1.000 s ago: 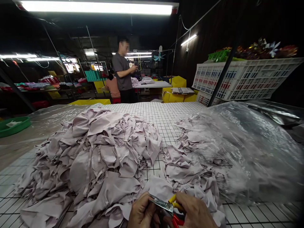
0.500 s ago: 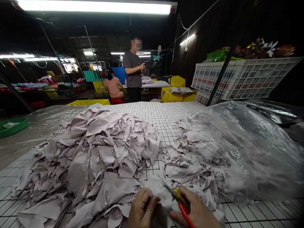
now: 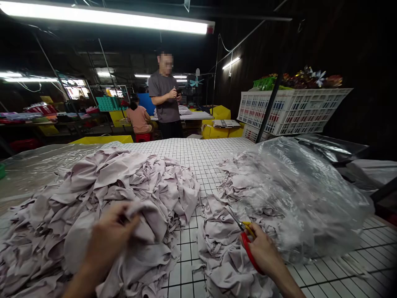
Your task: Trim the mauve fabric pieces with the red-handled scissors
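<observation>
My left hand (image 3: 114,231), blurred by motion, pinches a pale pinkish-grey fabric piece (image 3: 149,221) over the front of a large heap of the same fabric (image 3: 102,169). In my right hand (image 3: 260,246) is a pair of scissors (image 3: 246,240) with one red and one yellow handle, its blades pointing forward and left. Beneath the scissors lies a smaller pile of the fabric (image 3: 217,231), on the table's right half. A clear plastic bag (image 3: 310,198) partly covers more fabric beyond my right hand.
The table (image 3: 189,256) has a white top with black grid lines. Clear plastic sheeting (image 3: 21,174) lies at the left. White crates (image 3: 288,109) stand behind the bag, beside a dark post (image 3: 268,103). One person (image 3: 166,99) stands beyond the table; another (image 3: 139,120) sits behind.
My left hand has moved left and up from the table front to the large heap, with fabric in it. My right hand has shifted slightly right and up with the scissors.
</observation>
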A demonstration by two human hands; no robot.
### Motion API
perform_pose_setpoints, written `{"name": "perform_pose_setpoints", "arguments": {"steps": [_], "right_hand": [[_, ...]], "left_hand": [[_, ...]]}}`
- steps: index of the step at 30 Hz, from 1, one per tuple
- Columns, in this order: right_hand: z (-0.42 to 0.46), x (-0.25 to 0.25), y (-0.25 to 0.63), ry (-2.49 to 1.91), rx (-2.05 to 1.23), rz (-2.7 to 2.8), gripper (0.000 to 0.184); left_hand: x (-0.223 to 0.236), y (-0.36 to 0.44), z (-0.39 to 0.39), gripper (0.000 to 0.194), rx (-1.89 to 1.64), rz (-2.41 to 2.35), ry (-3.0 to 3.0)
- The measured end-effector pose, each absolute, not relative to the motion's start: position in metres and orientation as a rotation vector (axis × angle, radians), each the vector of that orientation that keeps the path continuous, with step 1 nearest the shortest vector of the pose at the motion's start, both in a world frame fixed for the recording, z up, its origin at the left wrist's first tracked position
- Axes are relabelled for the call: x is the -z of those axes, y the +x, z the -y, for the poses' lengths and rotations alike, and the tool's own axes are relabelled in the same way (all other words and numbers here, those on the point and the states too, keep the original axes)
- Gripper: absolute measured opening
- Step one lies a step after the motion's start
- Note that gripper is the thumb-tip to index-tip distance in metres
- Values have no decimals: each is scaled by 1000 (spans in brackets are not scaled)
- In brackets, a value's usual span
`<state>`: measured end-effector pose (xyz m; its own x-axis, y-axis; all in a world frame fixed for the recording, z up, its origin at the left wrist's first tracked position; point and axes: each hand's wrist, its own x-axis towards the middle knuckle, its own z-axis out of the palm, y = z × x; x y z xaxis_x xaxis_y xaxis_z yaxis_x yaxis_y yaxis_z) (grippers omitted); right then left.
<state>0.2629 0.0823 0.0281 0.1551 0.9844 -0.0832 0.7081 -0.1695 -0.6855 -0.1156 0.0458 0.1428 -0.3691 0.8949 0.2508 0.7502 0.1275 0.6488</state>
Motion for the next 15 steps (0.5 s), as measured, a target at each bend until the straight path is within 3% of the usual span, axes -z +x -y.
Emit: {"name": "perform_pose_setpoints", "arguments": {"steps": [3,7,9,11,13,15], "right_hand": [[-101,-27,240,-1759,-777,1662,18],[-128,-17,203,-1581,-663,1827,21],[-141,-12,193,-1582,-649,1852,20],[-150,-10,192,-1607,-661,1831,16],[-155,-12,199,-1632,-675,1792,10],[-154,-17,208,-1654,-680,1750,9]], "left_hand": [[-211,-158,-88,36,-1186,-2707,1836],[-233,-186,-145,42,-621,-2690,2094],[-223,-181,-155,49,-436,-2722,2001],[-200,-159,-146,53,-476,-2754,2013],[-164,-121,-125,39,-674,-2586,2200],[-116,-74,-99,31,-733,-2101,2231]]}}
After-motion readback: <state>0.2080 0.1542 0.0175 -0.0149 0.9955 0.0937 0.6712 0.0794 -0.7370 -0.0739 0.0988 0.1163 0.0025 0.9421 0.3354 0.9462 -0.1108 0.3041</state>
